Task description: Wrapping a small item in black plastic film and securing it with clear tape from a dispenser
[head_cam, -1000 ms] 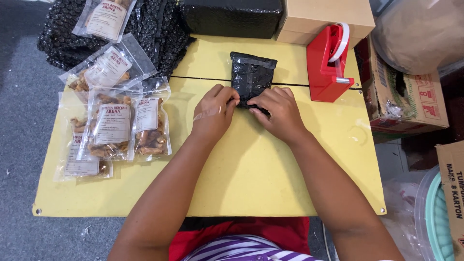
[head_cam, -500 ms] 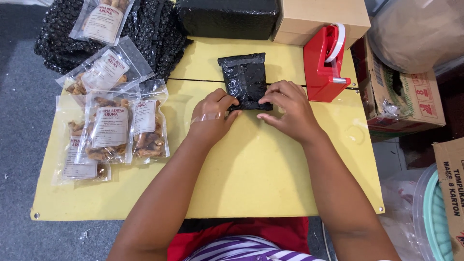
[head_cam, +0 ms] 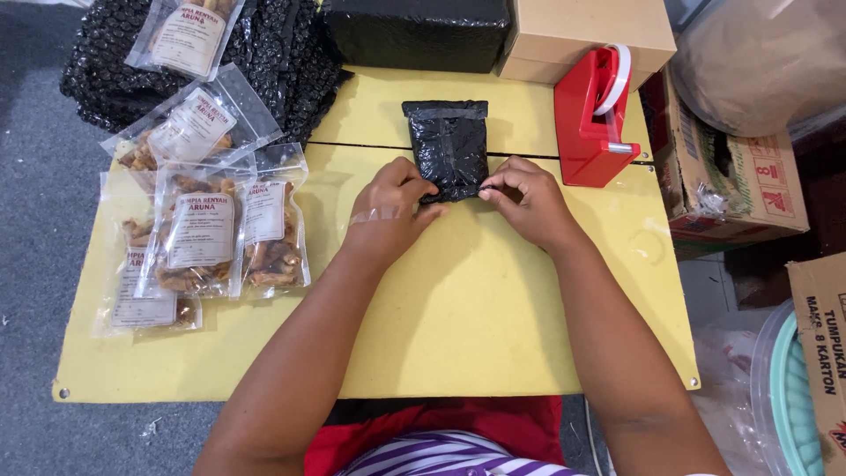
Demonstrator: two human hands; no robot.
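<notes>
A small packet wrapped in black bubble wrap (head_cam: 449,145) lies on the yellow table (head_cam: 493,317), its far end sealed with clear tape. My left hand (head_cam: 392,207) pinches its near left corner; a strip of clear tape sticks across the back of this hand. My right hand (head_cam: 524,198) presses its fingertips on the near right corner. Both hands fold the near edge of the wrap.
A red tape dispenser (head_cam: 595,119) stands right of the packet. Several clear snack bags (head_cam: 207,234) lie at the left. Black bubble wrap (head_cam: 291,53) and a black wrapped parcel (head_cam: 414,31) sit behind, beside a brown box (head_cam: 586,31). Cardboard boxes (head_cam: 731,176) stand at the right.
My hands have spread apart toward the packet's near corners. The packet has shifted a little farther away. The strip of tape now shows on my left hand.
</notes>
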